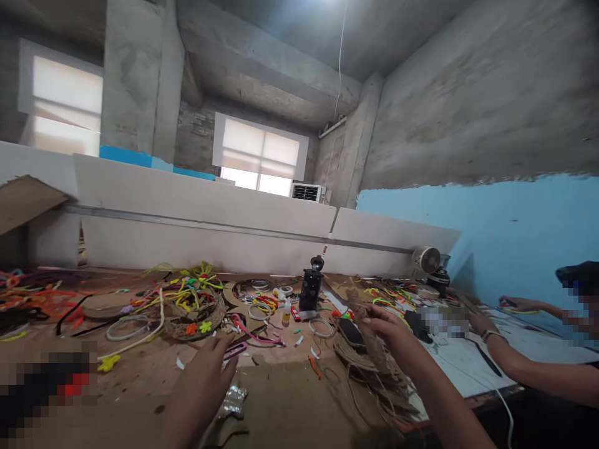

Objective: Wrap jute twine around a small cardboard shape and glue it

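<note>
My left hand (213, 368) reaches over the near table with thumb and fingers apart. A purple-rimmed loop (235, 350), perhaps a scissors handle, lies in the gap between them; whether they grip it is unclear. My right hand (386, 327) is closed, its fingertips pinching a brown, mesh-like strip (372, 346) that hangs down. Below it is a pile of brown braided cord pieces (374, 380), partly hidden by the forearm. A dark oval piece (350, 332) rests on that pile. A pink cord (257, 337) lies just beyond my left hand.
A black bottle-like device (311, 290) stands mid-table, with a small glue bottle (286, 312) beside it. A woven basket ring (194, 315) with colourful pipe cleaners sits left. Crumpled clear wrap (234, 401) lies in front. At right, a co-worker's arm (519, 365) rests over a white board.
</note>
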`<state>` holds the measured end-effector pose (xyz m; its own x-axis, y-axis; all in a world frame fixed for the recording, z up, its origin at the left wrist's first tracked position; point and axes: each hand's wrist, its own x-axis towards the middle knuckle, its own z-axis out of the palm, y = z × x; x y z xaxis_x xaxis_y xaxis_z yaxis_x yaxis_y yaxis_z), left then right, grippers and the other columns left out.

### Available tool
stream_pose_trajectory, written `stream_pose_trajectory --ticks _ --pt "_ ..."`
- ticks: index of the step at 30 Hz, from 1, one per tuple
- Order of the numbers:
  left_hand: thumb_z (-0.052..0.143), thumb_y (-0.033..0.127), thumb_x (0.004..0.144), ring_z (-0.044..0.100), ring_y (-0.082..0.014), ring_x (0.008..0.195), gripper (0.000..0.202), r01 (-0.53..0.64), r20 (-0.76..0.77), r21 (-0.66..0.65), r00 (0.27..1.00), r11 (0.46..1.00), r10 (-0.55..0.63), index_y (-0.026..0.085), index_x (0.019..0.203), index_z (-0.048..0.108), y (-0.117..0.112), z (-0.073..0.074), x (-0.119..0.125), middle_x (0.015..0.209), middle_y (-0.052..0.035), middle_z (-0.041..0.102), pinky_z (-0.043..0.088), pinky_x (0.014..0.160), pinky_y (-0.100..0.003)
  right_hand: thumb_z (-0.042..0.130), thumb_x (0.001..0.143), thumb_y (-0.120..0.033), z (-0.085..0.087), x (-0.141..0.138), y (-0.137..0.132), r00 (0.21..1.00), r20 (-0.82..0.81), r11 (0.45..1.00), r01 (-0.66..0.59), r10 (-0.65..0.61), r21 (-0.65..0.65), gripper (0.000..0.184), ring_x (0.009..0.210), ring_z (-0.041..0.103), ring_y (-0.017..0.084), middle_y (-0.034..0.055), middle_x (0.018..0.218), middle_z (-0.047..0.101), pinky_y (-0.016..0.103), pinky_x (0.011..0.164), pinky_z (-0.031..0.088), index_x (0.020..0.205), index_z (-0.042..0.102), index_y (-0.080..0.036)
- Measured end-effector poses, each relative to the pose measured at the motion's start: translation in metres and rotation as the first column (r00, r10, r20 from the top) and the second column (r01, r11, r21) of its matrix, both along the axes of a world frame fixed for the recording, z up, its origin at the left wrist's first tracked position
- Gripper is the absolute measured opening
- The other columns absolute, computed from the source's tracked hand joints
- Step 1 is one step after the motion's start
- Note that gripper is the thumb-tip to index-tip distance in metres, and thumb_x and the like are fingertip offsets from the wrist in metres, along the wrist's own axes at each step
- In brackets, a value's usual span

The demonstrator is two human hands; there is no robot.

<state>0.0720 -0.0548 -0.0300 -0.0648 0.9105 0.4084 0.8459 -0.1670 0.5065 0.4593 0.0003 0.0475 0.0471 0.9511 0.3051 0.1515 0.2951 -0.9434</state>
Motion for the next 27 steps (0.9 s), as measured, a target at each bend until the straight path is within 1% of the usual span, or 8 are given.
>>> stream_pose_trajectory --ticks 4,7,11,14,17,19,23,27 --pt "0.05 0.028 0.089 0.051 -0.0303 0.141 0.059 0.209 0.105 0.098 0.97 0.973 -0.219 0.013 0.146 0.055 0.006 0.034 0.047 0.153 -0.0169 0.055 0.037 0.119 -0.047 0.079 0.064 -0.038 0.024 0.001 -0.023 0.994 -0.085 0.997 -0.073 0.073 0.01 0.046 0.099 0.073 0.033 0.0066 0.11 0.08 0.039 0.086 0.053 0.108 0.079 -0.024" --pt "0.064 0.029 0.08 0.038 -0.0296 0.151 0.077 0.439 0.298 0.063 0.849 0.896 -0.437 0.016 0.154 0.046 0.001 0.055 0.099 0.162 -0.014 0.044 0.028 0.125 -0.045 0.081 0.064 -0.033 0.033 -0.006 -0.045 0.971 -0.175 0.987 -0.161 0.16 0.011 0.048 0.099 0.072 0.032 0.0072 0.11 0.079 0.041 0.089 0.052 0.111 0.078 -0.024" --pt "0.075 0.035 0.075 0.044 -0.0311 0.145 0.08 0.68 0.635 0.141 0.495 0.719 -0.593 0.023 0.151 0.05 -0.013 0.074 0.158 0.156 -0.0106 0.052 0.034 0.121 -0.044 0.08 0.067 -0.032 0.03 -0.018 -0.072 0.931 -0.229 0.954 -0.298 0.283 -0.029 0.045 0.095 0.073 0.032 0.0083 0.11 0.079 0.042 0.085 0.054 0.112 0.078 -0.025" --pt "0.077 0.04 0.074 0.067 -0.0243 0.102 0.053 0.817 0.809 0.186 0.188 0.546 -0.557 0.02 0.123 0.07 -0.02 0.075 0.177 0.11 -0.0071 0.073 0.052 0.097 -0.036 0.082 0.068 -0.032 0.027 -0.019 -0.081 0.931 -0.177 0.94 -0.334 0.318 -0.066 0.047 0.101 0.071 0.032 0.0077 0.11 0.078 0.041 0.088 0.053 0.114 0.077 -0.024" --pt "0.07 0.052 0.075 0.043 -0.0117 0.052 0.034 0.8 0.848 0.014 0.307 0.599 -0.431 0.018 0.075 0.07 -0.024 0.072 0.171 0.058 0.0049 0.048 0.044 0.052 -0.025 0.081 0.071 -0.033 0.024 -0.012 -0.083 0.935 -0.079 0.934 -0.351 0.346 -0.063 0.048 0.103 0.069 0.032 0.0072 0.112 0.076 0.043 0.092 0.052 0.118 0.075 -0.025" --pt "0.064 0.059 0.08 0.03 -0.0093 0.047 0.041 0.743 0.827 -0.047 0.403 0.667 -0.392 0.019 0.07 0.066 -0.025 0.076 0.156 0.053 0.0088 0.034 0.028 0.043 -0.021 0.08 0.072 -0.035 0.02 -0.004 -0.081 0.929 -0.001 0.928 -0.371 0.371 -0.035 0.05 0.105 0.067 0.033 0.0073 0.114 0.075 0.043 0.094 0.051 0.121 0.073 -0.026" --pt "0.064 0.077 0.074 0.015 -0.0058 0.038 0.057 0.763 0.867 -0.038 0.347 0.645 -0.359 0.02 0.068 0.06 -0.031 0.106 0.115 0.042 0.0125 0.027 0.01 0.038 -0.023 0.078 0.07 -0.026 0.002 0.018 -0.082 0.915 0.248 0.947 -0.317 0.318 -0.043 0.055 0.103 0.065 0.032 0.0064 0.107 0.073 0.04 0.09 0.05 0.125 0.073 -0.026" --pt "0.067 0.068 0.078 0.012 -0.0045 0.039 0.049 0.613 0.897 0.079 0.301 0.786 -0.324 0.021 0.072 0.056 -0.045 0.14 0.069 0.042 0.0142 0.023 0.01 0.039 -0.019 0.071 0.065 -0.014 -0.01 0.037 -0.091 0.899 0.364 0.969 -0.214 0.245 -0.124 0.063 0.101 0.065 0.03 0.0036 0.107 0.073 0.037 0.088 0.049 0.126 0.074 -0.031"
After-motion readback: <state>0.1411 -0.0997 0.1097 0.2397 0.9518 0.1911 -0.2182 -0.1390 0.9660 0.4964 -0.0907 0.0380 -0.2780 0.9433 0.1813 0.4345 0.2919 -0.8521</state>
